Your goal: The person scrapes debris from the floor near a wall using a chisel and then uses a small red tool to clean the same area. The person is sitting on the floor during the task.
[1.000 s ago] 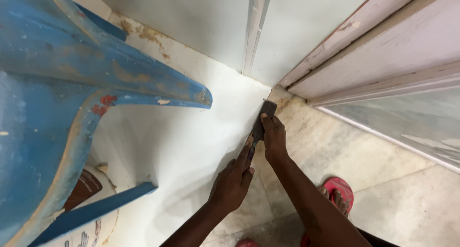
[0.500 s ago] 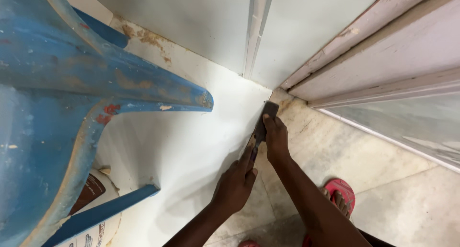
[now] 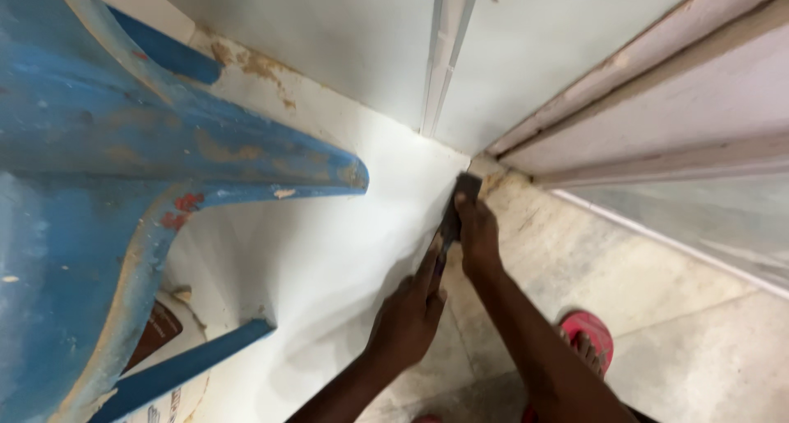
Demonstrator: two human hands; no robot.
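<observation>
My right hand presses a dark flat-bladed scraper against the bottom of the white wall, where it meets the stone floor, close to the corner by the door frame. My left hand sits just behind it, fingers on the tool's handle at the wall's base. The blade tip points toward the corner. Most of the handle is hidden under my hands.
A worn blue plastic chair stands upturned at the left, its leg jutting toward the middle. A white bucket sits below it. A white door frame runs at the right. My foot in a red sandal rests on the marble floor.
The hands and scraper stay at the same spot by the corner; the view has shifted only slightly.
</observation>
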